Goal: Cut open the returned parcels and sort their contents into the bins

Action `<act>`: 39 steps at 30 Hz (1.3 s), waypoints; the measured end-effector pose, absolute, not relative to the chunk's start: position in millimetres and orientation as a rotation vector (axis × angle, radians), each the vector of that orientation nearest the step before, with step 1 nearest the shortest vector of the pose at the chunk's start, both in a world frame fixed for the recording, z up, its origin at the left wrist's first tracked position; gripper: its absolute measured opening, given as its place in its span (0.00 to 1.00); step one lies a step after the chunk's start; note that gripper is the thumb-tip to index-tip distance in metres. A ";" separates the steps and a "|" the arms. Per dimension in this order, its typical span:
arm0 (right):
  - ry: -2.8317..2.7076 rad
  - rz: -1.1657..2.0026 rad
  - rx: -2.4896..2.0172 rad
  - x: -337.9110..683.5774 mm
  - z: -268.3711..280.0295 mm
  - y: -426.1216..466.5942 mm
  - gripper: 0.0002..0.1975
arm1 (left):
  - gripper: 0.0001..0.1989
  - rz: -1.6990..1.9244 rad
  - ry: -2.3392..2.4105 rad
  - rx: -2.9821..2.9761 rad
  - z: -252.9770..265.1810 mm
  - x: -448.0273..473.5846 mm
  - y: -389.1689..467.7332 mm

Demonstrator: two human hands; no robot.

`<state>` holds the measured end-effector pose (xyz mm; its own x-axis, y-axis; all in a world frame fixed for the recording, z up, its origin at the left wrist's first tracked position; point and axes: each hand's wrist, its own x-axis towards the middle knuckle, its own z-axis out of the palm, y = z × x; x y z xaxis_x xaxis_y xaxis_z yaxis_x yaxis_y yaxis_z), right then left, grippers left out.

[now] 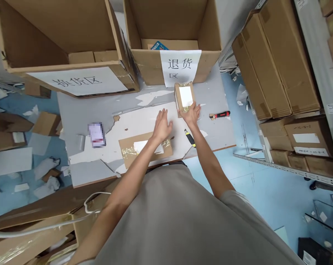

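Observation:
My right hand (190, 113) grips the near end of a small taped cardboard box (176, 98), with the thumb on its left side and the fingers on its right. A white label (186, 96) covers part of the box's top. My left hand (163, 125) is open, fingers stretched forward, with nothing in it. Below it lies a flat cardboard parcel (128, 150) with clear tape and a white label, partly hidden by my left forearm. A yellow-and-black utility knife (189, 138) rests beside my right forearm. Farther right is a red-and-black utility knife (221, 115).
Two large open cartons with paper signs, one at left (14, 70) and one at centre (147, 64), line the table's (221, 129) back. A blurred-out item (97, 135) lies at left. Shelves of boxes (301, 138) stand right. Scraps and cartons (46, 123) litter the floor at left.

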<state>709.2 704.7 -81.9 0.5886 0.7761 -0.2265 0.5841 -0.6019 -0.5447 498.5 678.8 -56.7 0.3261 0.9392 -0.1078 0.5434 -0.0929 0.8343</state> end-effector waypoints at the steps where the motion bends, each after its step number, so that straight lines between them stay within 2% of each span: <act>1: -1.072 0.649 -2.394 709.1 -85.4 708.7 0.62 | 0.40 0.567 1.304 1.769 -58.4 510.1 683.1; 9: -1.248 0.522 -2.279 677.7 -90.4 711.1 0.54 | 0.36 0.633 1.329 1.730 -72.3 508.2 682.2; 14: -1.272 0.618 -2.230 635.8 -98.6 731.4 0.59 | 0.36 0.674 1.444 1.691 -67.4 473.7 689.1; 16: -1.301 0.622 -2.215 635.2 -106.6 729.4 0.57 | 0.36 0.712 1.499 1.687 -62.0 450.2 683.5; 19: -1.315 0.602 -2.204 660.2 -122.6 698.6 0.53 | 0.36 0.819 1.635 1.639 -54.8 402.5 658.9; 23: -1.277 0.836 -2.401 711.9 -140.1 617.2 0.53 | 0.39 0.923 1.893 1.451 -55.1 333.1 604.7; 24: -1.246 0.891 -2.469 721.6 -142.2 596.6 0.51 | 0.40 0.917 1.938 1.399 -57.4 318.5 590.3; 27: -1.261 0.992 -2.497 735.0 -142.4 551.3 0.34 | 0.42 0.852 1.986 1.272 -65.9 287.3 551.8; 30: -1.342 1.032 -2.433 728.1 -133.4 536.8 0.19 | 0.45 0.815 1.933 1.249 -69.0 273.3 527.0; 32: -1.370 1.014 -2.400 718.0 -120.2 539.1 0.17 | 0.45 0.826 1.856 1.306 -66.0 269.0 519.3; 35: -1.451 0.960 -2.267 699.1 -85.6 548.6 0.18 | 0.36 0.844 1.711 1.405 -59.0 263.9 517.6; 37: -1.575 0.967 -2.114 681.6 -53.5 554.7 0.22 | 0.29 0.848 1.632 1.423 -57.0 260.0 520.0; 39: -1.766 0.986 -1.965 655.8 -19.1 559.7 0.28 | 0.27 0.843 1.574 1.404 -58.6 256.4 523.0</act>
<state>655.8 559.7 -19.1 -0.0021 0.9610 -0.2767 0.7399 -0.1847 -0.6469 256.4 523.0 -58.6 -0.0164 0.9882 -0.1526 0.4207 0.1453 0.8955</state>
